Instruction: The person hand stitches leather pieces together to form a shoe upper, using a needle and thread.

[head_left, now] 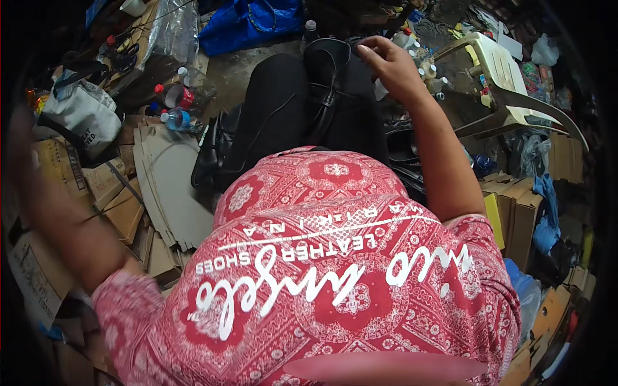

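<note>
A black leather shoe point(327, 67) rests on my lap between my thighs, with thin dark laces or cords trailing from it toward me. Just right of its far end is my right hand point(388, 63), palm down with bent, closed fingers; a dark bit shows by the fingertips, too small to name. Whether those fingers touch the shoe I cannot tell. Out at the far left edge, my left hand point(24, 138) is dark and smeared by motion, near a white-and-black bag point(84, 116). Its fingers cannot be made out.
Plastic bottles point(177, 119) lie left of my legs, beside stacked grey sheets point(164, 186) and cardboard point(122, 209). More black shoes point(215, 151) sit by my left thigh. Ahead is a blue bag point(251, 26). A white plastic chair point(499, 71) lies tipped at the right.
</note>
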`<state>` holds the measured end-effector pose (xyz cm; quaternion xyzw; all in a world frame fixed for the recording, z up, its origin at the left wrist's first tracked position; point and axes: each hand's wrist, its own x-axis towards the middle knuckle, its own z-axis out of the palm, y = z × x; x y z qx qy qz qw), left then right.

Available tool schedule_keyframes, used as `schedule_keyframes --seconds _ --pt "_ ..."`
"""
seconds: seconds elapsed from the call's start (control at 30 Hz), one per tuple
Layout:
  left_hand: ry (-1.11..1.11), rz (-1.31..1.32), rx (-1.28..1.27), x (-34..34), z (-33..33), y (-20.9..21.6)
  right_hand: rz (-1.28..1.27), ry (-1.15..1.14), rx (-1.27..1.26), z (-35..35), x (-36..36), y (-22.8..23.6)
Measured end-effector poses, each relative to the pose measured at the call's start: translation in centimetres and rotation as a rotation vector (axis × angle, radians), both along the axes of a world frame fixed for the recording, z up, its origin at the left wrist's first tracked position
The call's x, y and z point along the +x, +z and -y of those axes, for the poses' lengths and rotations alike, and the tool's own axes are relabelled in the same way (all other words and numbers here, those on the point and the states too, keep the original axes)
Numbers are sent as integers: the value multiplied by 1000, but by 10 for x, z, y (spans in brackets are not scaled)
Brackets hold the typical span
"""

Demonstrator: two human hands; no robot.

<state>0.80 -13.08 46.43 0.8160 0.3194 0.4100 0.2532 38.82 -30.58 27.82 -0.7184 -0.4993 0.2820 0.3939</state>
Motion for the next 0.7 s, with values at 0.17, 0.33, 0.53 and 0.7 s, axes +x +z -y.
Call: schedule_keyframes --seconds 0.17,0.33,0.53,0.7 --pt "-419 -97 -128 147 29 -149 276 257 -318 16 -22 28" --pt "-639 -182 -205 230 62 -229 330 318 -415 16 -26 8" --pt "-630 -186 -273 237 51 -260 363 465 -292 23 -13 17" --pt "-795 -236 -437 239 21 -252 38 245 -141 33 -2 29"
